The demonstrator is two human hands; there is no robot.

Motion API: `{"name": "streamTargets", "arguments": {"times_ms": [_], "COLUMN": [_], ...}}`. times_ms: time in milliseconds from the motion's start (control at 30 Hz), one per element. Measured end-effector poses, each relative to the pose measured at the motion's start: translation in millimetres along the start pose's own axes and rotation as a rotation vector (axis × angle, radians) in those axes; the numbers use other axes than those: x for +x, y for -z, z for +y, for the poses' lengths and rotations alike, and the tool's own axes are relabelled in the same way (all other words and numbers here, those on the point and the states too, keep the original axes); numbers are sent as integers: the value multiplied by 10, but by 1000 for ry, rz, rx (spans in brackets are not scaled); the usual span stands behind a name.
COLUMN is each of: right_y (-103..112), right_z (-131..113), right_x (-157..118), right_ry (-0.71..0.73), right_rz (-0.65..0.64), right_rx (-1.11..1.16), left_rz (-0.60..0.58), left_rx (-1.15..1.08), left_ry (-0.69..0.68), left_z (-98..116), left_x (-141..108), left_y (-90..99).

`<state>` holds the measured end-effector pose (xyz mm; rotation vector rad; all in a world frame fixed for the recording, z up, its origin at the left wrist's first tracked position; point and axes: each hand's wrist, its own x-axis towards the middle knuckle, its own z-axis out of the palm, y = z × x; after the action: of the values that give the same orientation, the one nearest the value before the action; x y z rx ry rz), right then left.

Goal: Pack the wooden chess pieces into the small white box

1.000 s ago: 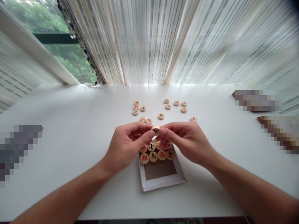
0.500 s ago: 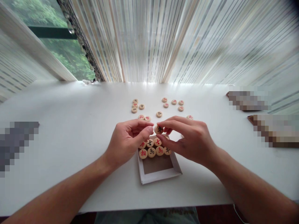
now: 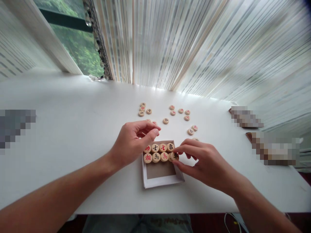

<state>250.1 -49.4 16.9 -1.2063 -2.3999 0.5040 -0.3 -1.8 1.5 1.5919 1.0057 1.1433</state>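
The right hand (image 3: 204, 160) pinches one black chariot piece (image 3: 175, 156) between thumb and fingers at the right end of the box's near row. A second ago both hands had it above the box; now the left hand (image 3: 132, 137) has let go, thumb and fingertips narrowly parted, so I'd judge placing is under way. In the one white box (image 3: 165, 182) I count eight boxed pieces (image 3: 155, 148), two rows of four, one mostly covered. Beyond, fifteen loose pieces (image 3: 165, 121) dot the table (image 3: 73, 106), a few partly hidden.

Place: looks like a home room | striped curtain (image 3: 157, 42) | window (image 3: 69, 20) onto green foliage (image 3: 75, 47) | white table (image 3: 97, 100)
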Motion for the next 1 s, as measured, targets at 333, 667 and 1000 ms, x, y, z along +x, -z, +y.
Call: {"name": "streamTargets", "arguments": {"times_ms": [333,667,1000], "right_y": [-73,287,16], "right_z": [26,30,437], "right_x": [1,133,630], "right_ry": [39,81,-175], "right_rz": [11,140,615], "right_rx": [-89,-120,290], "left_rz": [-6,25,156], "left_rx": [-4,-5,44], "left_ry": [-5,0,6], "left_z": [3,-30,-74], "left_x": [-9,34,200], "left_y": [8,27,176]}}
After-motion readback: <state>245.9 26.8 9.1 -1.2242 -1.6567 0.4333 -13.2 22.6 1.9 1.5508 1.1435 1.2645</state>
